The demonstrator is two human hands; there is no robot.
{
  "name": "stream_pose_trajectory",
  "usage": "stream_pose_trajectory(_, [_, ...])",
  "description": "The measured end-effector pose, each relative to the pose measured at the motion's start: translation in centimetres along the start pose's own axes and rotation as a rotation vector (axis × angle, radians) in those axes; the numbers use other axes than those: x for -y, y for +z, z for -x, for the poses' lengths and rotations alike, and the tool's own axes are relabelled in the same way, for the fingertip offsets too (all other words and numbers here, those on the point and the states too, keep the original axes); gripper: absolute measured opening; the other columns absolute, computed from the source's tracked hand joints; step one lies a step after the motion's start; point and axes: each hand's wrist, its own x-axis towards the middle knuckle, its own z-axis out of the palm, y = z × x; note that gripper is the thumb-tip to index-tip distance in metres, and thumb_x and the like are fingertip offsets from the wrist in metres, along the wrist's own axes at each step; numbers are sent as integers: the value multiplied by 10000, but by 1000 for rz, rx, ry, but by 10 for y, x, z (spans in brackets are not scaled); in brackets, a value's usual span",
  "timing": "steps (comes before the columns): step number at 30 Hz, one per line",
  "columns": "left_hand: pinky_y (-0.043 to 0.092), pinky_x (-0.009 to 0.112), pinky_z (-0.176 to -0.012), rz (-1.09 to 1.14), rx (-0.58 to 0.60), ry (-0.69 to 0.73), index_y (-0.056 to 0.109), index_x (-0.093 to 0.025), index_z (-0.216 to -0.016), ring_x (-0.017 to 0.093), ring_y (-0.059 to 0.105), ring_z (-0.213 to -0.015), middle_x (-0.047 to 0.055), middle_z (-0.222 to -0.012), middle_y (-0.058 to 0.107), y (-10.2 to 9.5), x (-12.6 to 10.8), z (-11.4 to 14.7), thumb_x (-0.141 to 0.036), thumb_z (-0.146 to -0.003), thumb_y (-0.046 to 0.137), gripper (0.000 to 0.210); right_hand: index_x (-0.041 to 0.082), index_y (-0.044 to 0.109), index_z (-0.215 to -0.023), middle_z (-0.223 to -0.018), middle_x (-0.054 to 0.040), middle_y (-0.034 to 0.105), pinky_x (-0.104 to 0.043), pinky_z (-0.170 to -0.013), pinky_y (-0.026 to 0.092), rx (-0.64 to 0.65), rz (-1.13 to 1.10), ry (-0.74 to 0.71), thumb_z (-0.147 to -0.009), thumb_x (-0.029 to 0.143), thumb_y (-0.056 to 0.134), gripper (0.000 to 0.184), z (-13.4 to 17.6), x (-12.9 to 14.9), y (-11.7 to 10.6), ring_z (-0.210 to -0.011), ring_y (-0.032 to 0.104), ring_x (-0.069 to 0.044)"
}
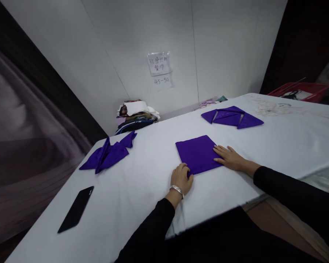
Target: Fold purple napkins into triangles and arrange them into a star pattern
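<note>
A purple cloth napkin (199,153), folded into a flat square, lies on the white-covered table (150,182) in front of me. My left hand (181,179), with a silver bracelet at the wrist, is at the square's near left corner. Its fingers are curled and its thumb is close to the index finger, gripping the corner. On the right edge of the square rests my right hand (229,157), flat with fingers stretched out.
At the left is a folded purple napkin (109,155), with a black phone (76,210) nearer me. Another folded purple napkin (230,117) lies at the far right. Behind the table are a clothes pile (137,117), a red basket (315,91) and a wall with paper signs (160,67).
</note>
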Motion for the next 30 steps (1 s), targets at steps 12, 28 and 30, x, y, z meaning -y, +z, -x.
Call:
stream_pose_trajectory(12, [403,322,-728,-84,31,-38,545,-208,-755,194,513,-818,31,-825,571,-9,-1,7,-80,-642,469,187,260,212,-1422,-1475,-60,222,-524,-1066,122,-6,-23,-6,-863,632,210,671,1,4,-1,-1344,175,-277])
stream_pose_trajectory(28, [123,470,-1095,-202,182,-150,305,-128,-1369,262,129,-1362,118,-1470,241,22,17,-80,-612,-845,225,717,266,200,-1422,-1482,-52,188,-531,-1067,113,21,-49,14,-870,622,227,658,3,7,-4,-1351,153,-264])
stream_pose_trajectory(30, [119,465,-1097,-216,180,-143,285,-131,-1380,256,117,-1365,112,-1473,230,26,20,-79,-625,-841,192,737,268,203,-1421,-1481,-60,191,-542,-1064,105,38,-65,15,-868,622,240,658,3,5,-7,-1349,155,-275])
